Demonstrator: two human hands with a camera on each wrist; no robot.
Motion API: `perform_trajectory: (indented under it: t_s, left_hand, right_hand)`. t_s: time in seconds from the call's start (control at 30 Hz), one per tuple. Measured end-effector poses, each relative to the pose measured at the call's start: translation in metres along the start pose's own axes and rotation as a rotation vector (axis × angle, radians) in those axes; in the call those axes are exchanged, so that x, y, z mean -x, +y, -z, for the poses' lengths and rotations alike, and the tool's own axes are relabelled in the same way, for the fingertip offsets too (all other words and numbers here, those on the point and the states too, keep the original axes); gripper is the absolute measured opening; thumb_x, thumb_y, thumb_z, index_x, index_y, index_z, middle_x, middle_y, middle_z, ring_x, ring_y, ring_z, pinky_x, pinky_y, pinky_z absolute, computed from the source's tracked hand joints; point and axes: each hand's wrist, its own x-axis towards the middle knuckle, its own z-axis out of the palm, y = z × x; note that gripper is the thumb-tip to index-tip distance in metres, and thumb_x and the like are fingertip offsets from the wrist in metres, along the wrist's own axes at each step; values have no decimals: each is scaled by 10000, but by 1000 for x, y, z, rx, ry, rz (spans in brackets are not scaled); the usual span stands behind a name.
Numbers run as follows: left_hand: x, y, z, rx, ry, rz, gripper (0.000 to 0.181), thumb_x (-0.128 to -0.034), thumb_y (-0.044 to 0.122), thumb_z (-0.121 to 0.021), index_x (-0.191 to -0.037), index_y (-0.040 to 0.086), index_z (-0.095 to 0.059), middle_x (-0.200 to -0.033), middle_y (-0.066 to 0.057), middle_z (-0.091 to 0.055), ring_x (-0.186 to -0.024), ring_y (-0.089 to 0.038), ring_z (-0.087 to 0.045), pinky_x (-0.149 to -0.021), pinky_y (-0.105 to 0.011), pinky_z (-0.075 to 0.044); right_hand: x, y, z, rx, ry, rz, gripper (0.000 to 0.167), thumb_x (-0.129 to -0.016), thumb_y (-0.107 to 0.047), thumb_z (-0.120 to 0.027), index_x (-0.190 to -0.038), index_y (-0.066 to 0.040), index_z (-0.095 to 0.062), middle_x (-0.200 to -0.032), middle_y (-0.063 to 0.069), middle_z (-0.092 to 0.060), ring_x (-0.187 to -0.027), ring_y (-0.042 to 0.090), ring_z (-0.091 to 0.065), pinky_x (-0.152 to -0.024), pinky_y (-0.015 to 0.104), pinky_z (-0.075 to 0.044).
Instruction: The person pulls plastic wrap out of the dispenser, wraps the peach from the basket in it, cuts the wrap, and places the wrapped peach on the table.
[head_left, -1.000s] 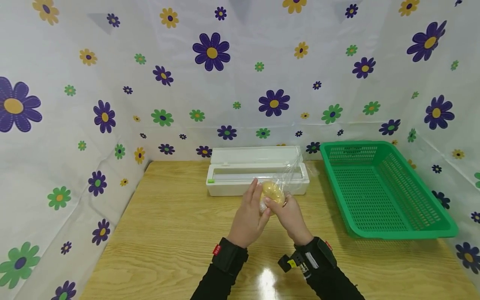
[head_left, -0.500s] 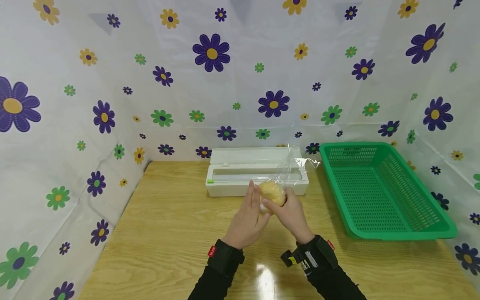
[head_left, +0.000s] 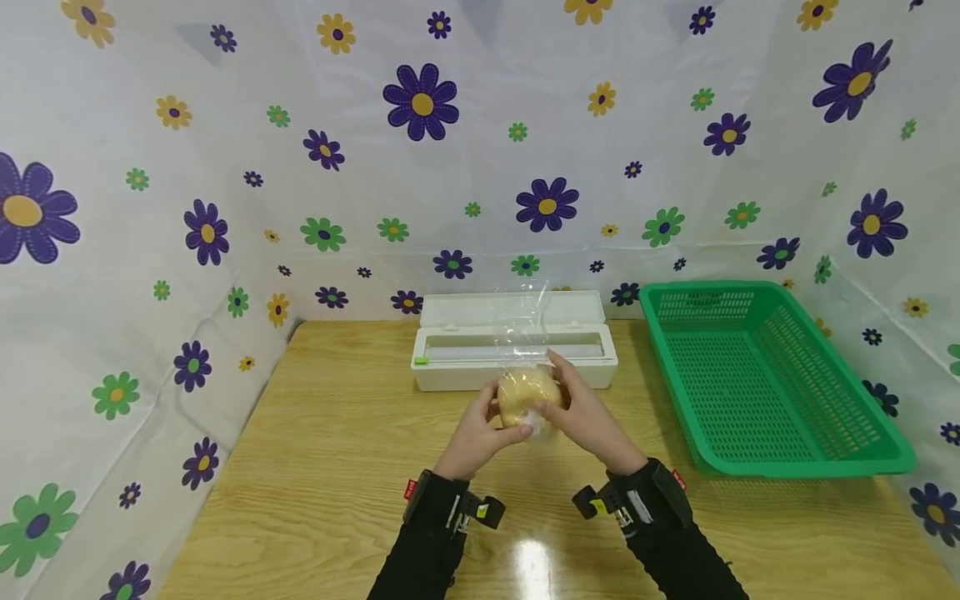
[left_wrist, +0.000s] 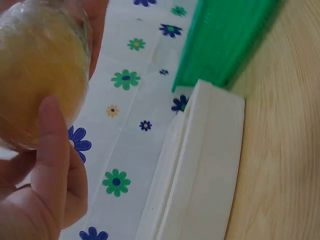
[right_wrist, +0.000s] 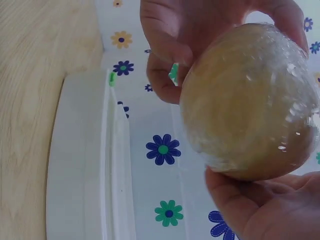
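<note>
A round, pale yellow fruit [head_left: 522, 392], its exact kind unclear, is wrapped in clear cling film [head_left: 525, 321]; a loose film end stands up from its far side in the head view. My left hand [head_left: 472, 435] holds it from the left, the thumb along its near side. From the right, my right hand [head_left: 596, 421] grips it with thumb and fingers. The fruit fills the upper left of the left wrist view, with the left thumb [left_wrist: 51, 145] against its skin. In the right wrist view the film on the fruit [right_wrist: 245, 100] looks wrinkled and shiny.
Behind the hands stands a white cling film dispenser box [head_left: 450, 379], lid up, a film roll [head_left: 480, 353] inside. A green plastic basket [head_left: 810, 468] sits at the right of the wooden table [head_left: 322, 467]. Flower-printed sheeting [head_left: 480, 125] surrounds the table's back and sides.
The left hand has turned from nearly straight fingers beside the fruit to curled round it. The fruit has shifted slightly left, and the loose film end has swung left, now upright.
</note>
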Motion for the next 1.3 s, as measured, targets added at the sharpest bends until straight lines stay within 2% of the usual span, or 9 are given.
perform_trajectory:
  t_s: [0.17, 0.3, 0.4, 0.5, 0.67, 0.77, 0.87, 1.07, 1.3]
  left_hand:
    - [3, -1, -6, 262, 44, -2, 640, -774, 68, -642, -1305, -9, -295, -1158, -137, -437, -1004, -202, -494, -798, -315, -443]
    - [6, 2, -13, 453, 64, -16, 582, -724, 159, -703, -1200, 25, -396, -1048, -63, -483, -913, -134, -513, -772, -271, -441]
    - [6, 4, -18, 506, 53, -30, 542, -696, 188, -737, -1141, 89, -442, -1033, -36, -483, -902, -120, -502, -768, -257, -439]
    - [7, 4, -20, 488, 19, -47, 521, -716, 166, -722, -1154, 120, -442, -1047, -34, -480, -919, -124, -500, -782, -271, -438]
    - [9, 5, -20, 451, -12, -55, 482, -747, 168, -701, -1151, 110, -444, -1027, -28, -494, -904, -124, -521, -767, -278, -453]
    - [11, 6, -20, 422, -16, -61, 486, -738, 207, -717, -1137, 106, -459, -1017, -20, -507, -897, -124, -527, -757, -282, -460]
    - [11, 8, -21, 373, -22, -89, 485, -748, 206, -706, -1148, 86, -458, -1014, -32, -515, -904, -136, -527, -749, -294, -467]
    - [11, 10, -24, 280, 12, -155, 483, -775, 109, -668, -1191, 43, -429, -1020, -46, -520, -913, -149, -525, -723, -294, -474]
    - [13, 17, -30, 114, 125, -223, 526, -773, -24, -647, -1219, 8, -370, -1086, -80, -505, -977, -165, -506, -797, -311, -449]
  right_hand:
    - [5, 5, -5, -233, 15, 153, 654, -948, -312, -403, -1403, -10, -43, -1431, 194, -131, -1296, 313, -155, -1003, 487, -174]
    - [6, 12, -14, -294, 17, 245, 829, -885, -461, -448, -1395, 22, -8, -1439, 203, -74, -1298, 327, -112, -1006, 330, -231]
    - [6, 13, -21, -270, 18, 270, 935, -819, -516, -510, -1395, 18, -3, -1440, 202, -64, -1286, 346, -124, -953, 216, -289]
    - [7, 9, -26, -216, 61, 285, 889, -832, -436, -553, -1393, 23, -37, -1437, 194, -96, -1279, 338, -162, -948, 205, -293]
    - [10, 7, -29, -84, 152, 339, 665, -903, -203, -524, -1370, 61, -131, -1403, 223, -184, -1248, 324, -249, -960, 220, -285]
    - [9, 7, -29, 18, 190, 421, 609, -914, -220, -494, -1358, 61, -185, -1350, 252, -262, -1160, 321, -358, -920, 237, -348]
    - [8, 10, -29, 128, 227, 491, 623, -923, -355, -442, -1351, 44, -225, -1281, 245, -334, -1041, 272, -429, -840, 271, -416]
    - [7, 12, -30, 342, 304, 576, 664, -932, -483, -276, -1343, 37, -240, -1250, 223, -359, -1018, 258, -447, -816, 387, -433]
    - [6, 13, -33, 521, 382, 643, 594, -972, -375, -185, -1335, 94, -218, -1334, 279, -283, -1210, 371, -311, -1015, 308, -210]
